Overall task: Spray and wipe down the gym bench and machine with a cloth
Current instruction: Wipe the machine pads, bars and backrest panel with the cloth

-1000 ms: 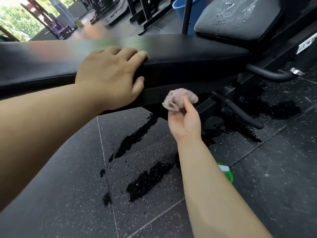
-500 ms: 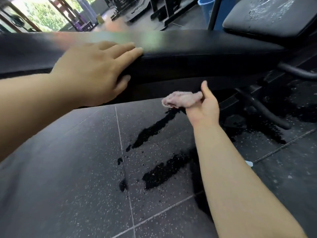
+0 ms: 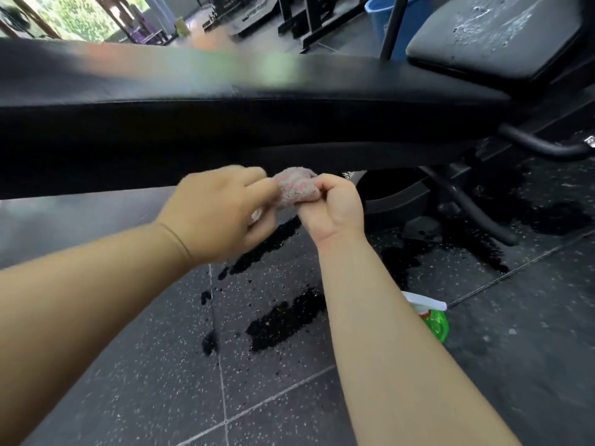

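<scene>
A long black padded gym bench [image 3: 225, 101] runs across the upper half of the view. Just below its front edge, both hands hold a small pink cloth [image 3: 297, 188] above the floor. My left hand [image 3: 222, 210] pinches the cloth's left side. My right hand [image 3: 335, 207] grips its right side with curled fingers. A green spray bottle [image 3: 433, 318] with a white head lies on the floor, partly hidden behind my right forearm. A second black seat pad [image 3: 489, 37] at the top right carries wet streaks.
The speckled rubber floor has dark wet patches [image 3: 283, 320] under and right of the bench. Black frame tubes [image 3: 476, 207] of the machine slope to the floor at right. A blue bucket [image 3: 376, 11] and other machines stand behind the bench.
My left hand has left the bench's top edge and come down to take the cloth. My right hand has drawn the cloth back from under the bench toward the left hand.
</scene>
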`<act>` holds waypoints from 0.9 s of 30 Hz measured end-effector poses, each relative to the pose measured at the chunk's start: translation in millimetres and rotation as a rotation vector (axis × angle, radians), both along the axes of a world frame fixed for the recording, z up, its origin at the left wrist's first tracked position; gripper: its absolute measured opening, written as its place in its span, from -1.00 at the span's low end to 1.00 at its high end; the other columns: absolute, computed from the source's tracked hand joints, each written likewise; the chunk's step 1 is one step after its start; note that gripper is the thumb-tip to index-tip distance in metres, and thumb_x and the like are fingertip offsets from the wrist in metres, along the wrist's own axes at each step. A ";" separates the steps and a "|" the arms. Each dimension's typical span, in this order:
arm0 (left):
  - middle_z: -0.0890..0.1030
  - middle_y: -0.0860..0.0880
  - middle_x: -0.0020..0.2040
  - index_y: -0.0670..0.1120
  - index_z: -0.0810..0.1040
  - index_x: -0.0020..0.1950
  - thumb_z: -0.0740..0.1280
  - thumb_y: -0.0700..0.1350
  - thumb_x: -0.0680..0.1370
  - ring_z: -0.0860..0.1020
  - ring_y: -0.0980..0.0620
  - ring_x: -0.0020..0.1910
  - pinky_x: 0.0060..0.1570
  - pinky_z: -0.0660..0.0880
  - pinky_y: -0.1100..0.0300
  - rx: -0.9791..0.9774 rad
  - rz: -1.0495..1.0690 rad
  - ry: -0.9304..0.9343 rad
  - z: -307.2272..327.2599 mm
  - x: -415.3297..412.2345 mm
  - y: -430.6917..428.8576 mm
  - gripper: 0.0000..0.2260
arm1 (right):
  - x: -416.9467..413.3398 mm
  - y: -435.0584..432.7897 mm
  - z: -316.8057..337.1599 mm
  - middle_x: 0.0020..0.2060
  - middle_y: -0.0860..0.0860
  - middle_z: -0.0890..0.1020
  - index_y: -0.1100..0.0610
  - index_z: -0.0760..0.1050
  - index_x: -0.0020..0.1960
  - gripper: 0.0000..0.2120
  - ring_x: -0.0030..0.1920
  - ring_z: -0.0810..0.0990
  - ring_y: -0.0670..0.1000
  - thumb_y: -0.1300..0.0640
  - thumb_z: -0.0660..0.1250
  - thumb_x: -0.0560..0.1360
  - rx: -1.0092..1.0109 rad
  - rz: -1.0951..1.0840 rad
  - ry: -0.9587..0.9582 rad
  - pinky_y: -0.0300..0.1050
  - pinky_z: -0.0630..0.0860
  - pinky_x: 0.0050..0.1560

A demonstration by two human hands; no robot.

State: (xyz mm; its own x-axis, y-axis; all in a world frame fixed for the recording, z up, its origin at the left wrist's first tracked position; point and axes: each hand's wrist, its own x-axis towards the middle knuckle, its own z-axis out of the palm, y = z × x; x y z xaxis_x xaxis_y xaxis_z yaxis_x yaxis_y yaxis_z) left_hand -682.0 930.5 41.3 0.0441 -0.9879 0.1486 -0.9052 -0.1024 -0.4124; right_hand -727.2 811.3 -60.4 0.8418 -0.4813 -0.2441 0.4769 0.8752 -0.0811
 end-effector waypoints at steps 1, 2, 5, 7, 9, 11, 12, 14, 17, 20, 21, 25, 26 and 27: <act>0.63 0.03 -0.17 -0.02 0.58 -0.08 0.16 0.11 0.53 0.57 -0.05 -0.26 -0.29 0.56 0.01 0.027 0.247 0.154 -10.9 -7.7 -2.1 -0.72 | -2.6 -0.9 -3.1 -0.19 0.15 0.43 0.30 0.37 -0.17 -0.77 -0.19 0.46 0.10 0.52 0.00 0.41 -0.005 0.005 -0.005 -0.06 0.45 0.14; 0.64 0.07 -0.12 0.02 0.59 0.01 0.19 0.17 0.52 0.59 0.00 -0.24 -0.22 0.59 0.02 0.038 0.497 0.337 -22.9 -11.8 -3.5 -0.70 | -5.2 -1.1 -6.3 -0.14 0.19 0.47 0.34 0.40 -0.11 -0.74 -0.11 0.51 0.13 0.52 -0.03 0.45 -0.012 0.019 -0.007 0.02 0.40 0.26; 0.51 0.12 0.24 0.09 0.20 0.55 0.47 0.10 0.44 0.64 0.02 0.01 0.06 0.61 -0.04 -0.144 0.847 1.118 -53.2 -14.6 -11.1 -0.25 | -15.4 0.7 -14.7 -0.01 0.31 0.55 0.44 0.42 0.12 -0.71 0.05 0.57 0.23 0.46 -0.03 0.54 -0.060 0.095 0.023 0.11 0.50 0.18; 0.49 0.12 0.25 0.10 0.14 0.57 0.56 -0.07 0.39 0.59 0.06 0.12 0.12 0.57 0.04 -0.303 0.788 1.379 -63.5 -14.1 -18.3 -0.13 | -23.1 -2.6 -19.7 0.06 0.35 0.56 0.44 0.44 0.13 -0.71 0.08 0.57 0.26 0.44 -0.01 0.55 -0.088 0.127 0.030 0.13 0.50 0.14; 0.62 0.06 0.05 0.04 0.52 0.29 0.51 -0.17 0.44 0.58 0.09 -0.02 -0.03 0.52 0.18 -0.398 0.723 1.394 -67.0 -18.3 -26.6 -0.55 | -32.2 -14.1 -24.5 0.06 0.34 0.57 0.45 0.48 0.07 -0.74 0.09 0.59 0.23 0.42 0.04 0.57 -0.084 0.100 0.002 0.06 0.52 0.17; 0.67 0.03 -0.11 -0.06 0.64 0.04 0.42 -0.18 0.52 0.60 0.11 -0.14 -0.12 0.50 0.27 -0.495 0.702 1.391 -62.6 -25.0 -34.8 -0.88 | -40.2 -26.1 -28.6 0.08 0.29 0.61 0.40 0.52 0.07 -0.81 0.13 0.62 0.18 0.31 0.19 0.59 -0.098 0.100 -0.023 -0.01 0.53 0.20; 0.69 0.02 -0.14 -0.12 0.65 0.01 0.37 -0.20 0.54 0.63 0.13 -0.18 -0.12 0.54 0.31 -0.552 0.698 1.431 -60.8 -26.0 -38.1 -0.91 | -44.0 -29.7 -28.6 0.09 0.25 0.63 0.36 0.54 0.08 -0.81 0.15 0.62 0.15 0.23 0.28 0.57 -0.125 0.121 -0.022 -0.03 0.54 0.20; 0.64 -0.03 -0.28 -0.20 0.60 -0.05 0.28 -0.22 0.56 0.60 0.12 -0.33 -0.25 0.56 0.28 -0.654 0.724 1.559 -55.8 -24.8 -43.1 -0.89 | -45.8 -30.4 -25.5 0.01 0.16 0.65 0.29 0.53 0.05 -0.81 0.09 0.63 0.07 0.20 0.36 0.49 -0.284 0.186 -0.016 -0.11 0.57 0.14; 0.52 0.00 -0.38 -0.14 0.52 -0.04 0.30 -0.13 0.56 0.49 0.15 -0.44 -0.40 0.46 0.29 -0.670 0.765 1.711 -53.8 -18.4 -42.9 -0.92 | -41.2 -21.6 -16.7 -0.09 0.11 0.64 0.30 0.52 0.06 -0.83 -0.08 0.64 -0.01 0.43 0.23 0.52 -0.523 0.193 0.040 -0.23 0.60 -0.03; 0.54 0.10 -0.37 0.00 0.54 -0.11 0.37 -0.03 0.56 0.48 0.20 -0.40 -0.43 0.40 0.34 -0.658 0.794 1.721 -58.3 -9.5 -35.9 -0.91 | -34.2 -16.5 -11.5 -0.16 0.13 0.68 0.33 0.59 0.04 -0.88 -0.13 0.67 0.02 0.37 0.32 0.53 -0.552 0.130 0.244 -0.21 0.61 -0.17; 0.57 0.09 -0.36 -0.01 0.56 -0.13 0.36 -0.04 0.56 0.50 0.18 -0.38 -0.42 0.43 0.32 -0.682 0.798 1.728 -60.1 -10.1 -34.7 -0.90 | -32.8 -15.8 -12.2 -0.14 0.13 0.69 0.31 0.60 0.04 -0.87 -0.10 0.67 0.04 0.32 0.37 0.51 -0.532 0.121 0.306 -0.21 0.60 -0.19; 0.70 -0.11 -0.03 -0.11 0.55 0.15 0.17 -0.20 0.65 0.68 0.00 -0.10 -0.15 0.65 0.04 -1.101 0.785 1.945 -70.8 -1.2 -27.2 -0.82 | -30.5 -9.7 -9.0 0.17 0.12 0.61 0.20 0.51 0.23 -0.70 0.21 0.56 0.07 0.19 0.41 0.51 -0.340 0.105 0.282 -0.08 0.54 0.16; 0.68 -0.16 0.04 -0.14 0.52 0.21 0.13 -0.25 0.66 0.68 -0.03 -0.08 -0.16 0.65 0.02 -1.245 0.715 2.067 -68.5 0.9 -26.3 -0.78 | -33.4 -12.1 -5.4 0.20 0.14 0.59 0.23 0.48 0.24 -0.67 0.27 0.53 0.09 0.15 0.39 0.53 -0.258 0.105 0.223 -0.03 0.48 0.27; 0.65 -0.20 0.08 -0.17 0.50 0.24 0.10 -0.29 0.66 0.68 -0.05 -0.09 -0.19 0.65 0.01 -1.383 0.610 2.184 -65.2 4.8 -22.8 -0.75 | -35.2 -14.9 -1.5 0.20 0.17 0.58 0.27 0.41 0.26 -0.63 0.32 0.50 0.12 0.10 0.37 0.55 -0.166 0.094 0.167 0.02 0.42 0.35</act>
